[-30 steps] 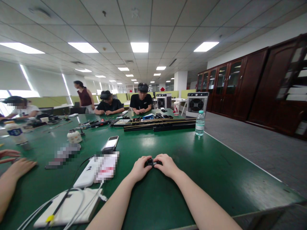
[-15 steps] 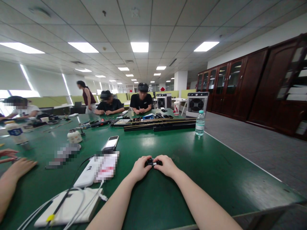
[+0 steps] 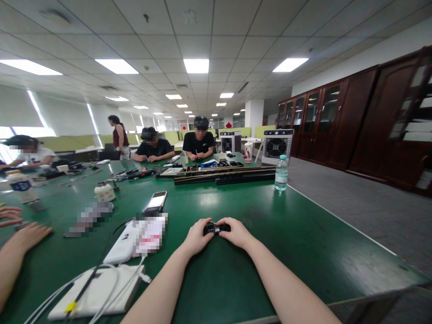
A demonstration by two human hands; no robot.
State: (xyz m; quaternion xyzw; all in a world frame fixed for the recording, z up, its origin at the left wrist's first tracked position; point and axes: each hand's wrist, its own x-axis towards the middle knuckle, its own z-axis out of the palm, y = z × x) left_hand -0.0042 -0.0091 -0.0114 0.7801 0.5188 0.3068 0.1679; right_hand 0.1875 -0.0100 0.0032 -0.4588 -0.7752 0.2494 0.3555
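Note:
Both my hands rest on the green table (image 3: 286, 234) in front of me. My left hand (image 3: 197, 236) and my right hand (image 3: 236, 231) are curled, fingers closed, round a small black part (image 3: 216, 228) held between them. Only the top of the part shows between my fingertips; what it is I cannot make out. Both forearms reach forward from the bottom edge of the view.
A phone (image 3: 155, 201), white power banks (image 3: 121, 245) with cables and a white box (image 3: 97, 294) lie to my left. A co-worker's hands (image 3: 20, 234) rest at far left. Long black rails (image 3: 224, 175) and a water bottle (image 3: 281, 173) stand further back; other people sit beyond.
My hands stay in place on the small black part, with only slight finger shifts. The standing person at the back has stepped a little to the right.

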